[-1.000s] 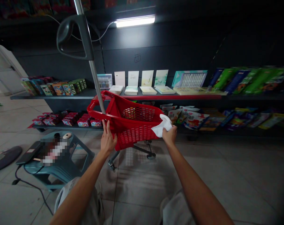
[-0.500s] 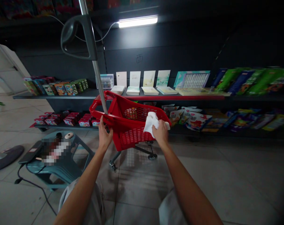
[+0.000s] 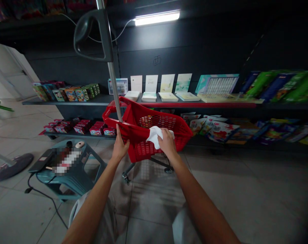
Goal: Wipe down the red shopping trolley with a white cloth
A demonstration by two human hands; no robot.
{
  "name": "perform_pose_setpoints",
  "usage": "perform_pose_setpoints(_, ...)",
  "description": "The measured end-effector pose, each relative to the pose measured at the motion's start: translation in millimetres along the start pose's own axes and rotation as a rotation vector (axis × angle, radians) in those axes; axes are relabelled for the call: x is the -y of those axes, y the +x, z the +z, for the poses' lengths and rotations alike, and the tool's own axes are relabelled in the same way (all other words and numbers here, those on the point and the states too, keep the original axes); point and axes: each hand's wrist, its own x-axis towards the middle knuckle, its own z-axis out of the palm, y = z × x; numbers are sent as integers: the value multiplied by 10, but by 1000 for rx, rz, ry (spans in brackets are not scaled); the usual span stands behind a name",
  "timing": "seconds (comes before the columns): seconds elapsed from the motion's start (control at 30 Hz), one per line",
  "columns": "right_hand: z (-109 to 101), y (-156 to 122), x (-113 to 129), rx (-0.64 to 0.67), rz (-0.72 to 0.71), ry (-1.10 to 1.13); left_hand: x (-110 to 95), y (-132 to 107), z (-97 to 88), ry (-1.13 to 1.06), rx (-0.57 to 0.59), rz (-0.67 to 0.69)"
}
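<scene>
A red plastic shopping cart (image 3: 141,156) with perforated sides stands in front of me, its handle end to the left. My left hand (image 3: 120,146) grips the cart's near rear corner below the handle, thumb on the side and fingers up along the edge; some fingertips are hidden. In my right hand (image 3: 167,141) is a crumpled white cloth (image 3: 154,136), pressed against the upper rim of the cart's near side. The closed fingers cover part of the cloth.
A metal pole (image 3: 114,81) with a grey loop handle rises in front of the cart's handle. On the left stands a blue-grey stool (image 3: 75,183) holding a dark device with a cable. Behind the cart, a dark shelf (image 3: 103,99) carries boxes, booklets and snack bags.
My right hand and the cloth have slid left along the cart's near rim, toward the handle. My left hand stays at the rear corner. The whole view has shifted slightly.
</scene>
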Motion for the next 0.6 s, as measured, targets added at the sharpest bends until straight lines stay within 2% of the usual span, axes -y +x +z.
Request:
perform_pose_setpoints(0.17,-227,-60,-571,-116,188,-62,39,4,-36,-30,44,20)
perform_pose_setpoints(0.3,-378,-177,-927,-305,457,-15,53,-1,-35,-55,65,36)
perform_pose_setpoints(0.37,-390,-209,-985,-397,639,106,54,-6,-25,-58,60,32)
perform_pose_setpoints(0.43,-343,-216,-970,-465,752,247,48,-12,-11,-65,58,32)
perform_pose_setpoints(0.5,-231,-213,-901,-500,773,345,35,-18,6,-73,63,37)
perform_pose_setpoints(0.6,54,-245,-721,-512,772,417,10,-23,37,-73,70,43)
